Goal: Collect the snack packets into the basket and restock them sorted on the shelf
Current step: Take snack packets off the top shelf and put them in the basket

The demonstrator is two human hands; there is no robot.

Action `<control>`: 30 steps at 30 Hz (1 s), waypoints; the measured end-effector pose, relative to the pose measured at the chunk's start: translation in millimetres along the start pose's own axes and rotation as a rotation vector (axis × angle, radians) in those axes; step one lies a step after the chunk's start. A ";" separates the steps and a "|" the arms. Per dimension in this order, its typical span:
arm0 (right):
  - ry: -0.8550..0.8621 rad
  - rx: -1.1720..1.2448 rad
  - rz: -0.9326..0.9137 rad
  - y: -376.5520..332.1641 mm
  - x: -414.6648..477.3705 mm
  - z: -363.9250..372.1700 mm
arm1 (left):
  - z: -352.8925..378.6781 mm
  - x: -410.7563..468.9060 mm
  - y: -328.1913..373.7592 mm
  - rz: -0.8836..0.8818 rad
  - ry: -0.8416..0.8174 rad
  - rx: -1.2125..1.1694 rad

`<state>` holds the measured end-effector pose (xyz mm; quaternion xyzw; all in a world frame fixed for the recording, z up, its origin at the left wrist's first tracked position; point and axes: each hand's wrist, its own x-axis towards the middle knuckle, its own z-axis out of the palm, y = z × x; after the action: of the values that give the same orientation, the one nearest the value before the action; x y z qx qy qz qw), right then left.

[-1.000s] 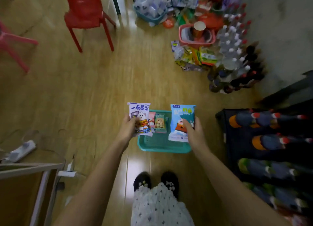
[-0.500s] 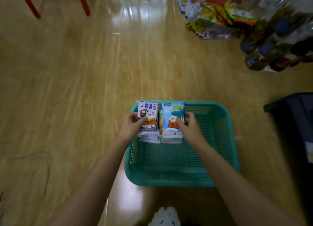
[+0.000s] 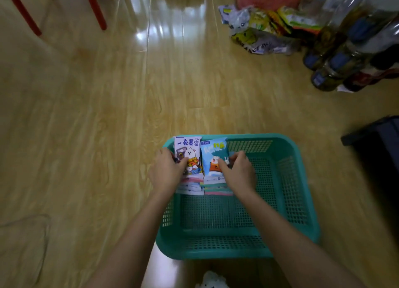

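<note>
in far-left corner of basket: left hand fingers grip purple packet, right hand fingers grip blue packet, touching.

The pale wood-grain plank floor is smooth and glossy, throwing back bright glare near the smooth red plastic chair legs. The rectangular teal plastic basket has a smooth, faintly shiny rim and finely perforated walls and bottom, and the lilac printed snack packet and light-blue printed snack packet look like slick plastic film. Farther off, the pink plastic basket is slotted, the heap of crinkled film wrappers glints, and the clear plastic bottles shine.
</note>
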<state>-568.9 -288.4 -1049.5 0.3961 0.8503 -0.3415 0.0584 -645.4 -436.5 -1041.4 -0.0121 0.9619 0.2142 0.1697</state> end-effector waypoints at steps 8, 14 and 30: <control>-0.155 0.018 -0.121 -44.5 -26.4 -163.8 | -130.4 -47.7 60.9 0.342 -0.019 0.137; 0.014 0.007 -0.157 -128.3 -119.5 -398.3 | -340.4 -128.0 188.1 0.464 0.081 0.180; 0.564 -0.044 -0.141 -214.4 -445.3 -794.3 | -666.5 -388.0 424.9 1.055 0.149 0.121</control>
<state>-283.3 -169.7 -166.5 0.4141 0.8655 -0.2027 -0.1957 -534.8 -347.2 -172.4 0.4676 0.8574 0.2129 -0.0296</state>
